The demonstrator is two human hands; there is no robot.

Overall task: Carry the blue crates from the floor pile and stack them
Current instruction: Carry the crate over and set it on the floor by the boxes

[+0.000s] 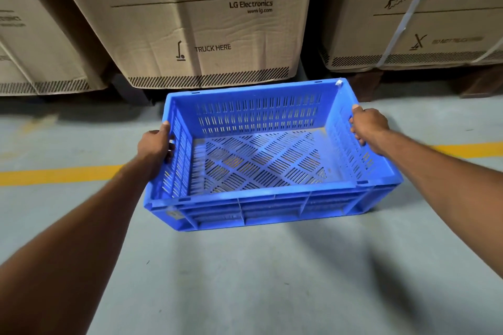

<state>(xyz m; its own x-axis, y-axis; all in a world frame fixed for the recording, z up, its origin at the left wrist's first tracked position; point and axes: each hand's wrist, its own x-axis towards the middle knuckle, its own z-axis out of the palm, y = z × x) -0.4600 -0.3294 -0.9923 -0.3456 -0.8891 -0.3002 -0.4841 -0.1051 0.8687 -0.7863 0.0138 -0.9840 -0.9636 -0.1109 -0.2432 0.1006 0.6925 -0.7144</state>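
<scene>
floor (245,280): grey, smooth, under me
yellow line (54,175): painted, 9 to 3 o'clock
dark blocks (364,83): 1 o'clock, carrying cardboard boxes (190,22)
blue crate (272,207): my grip, floor contact unclear

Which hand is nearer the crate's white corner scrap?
Right. The right hand grips the blue crate's end wall nearest the white scrap; the left hand grips the opposite end.

Head camera, facing forward-down, near crate (269,162); edges likely warped

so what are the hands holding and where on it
Both hold the blue crate: left hand at its left end wall, right hand at its right end wall.
</scene>
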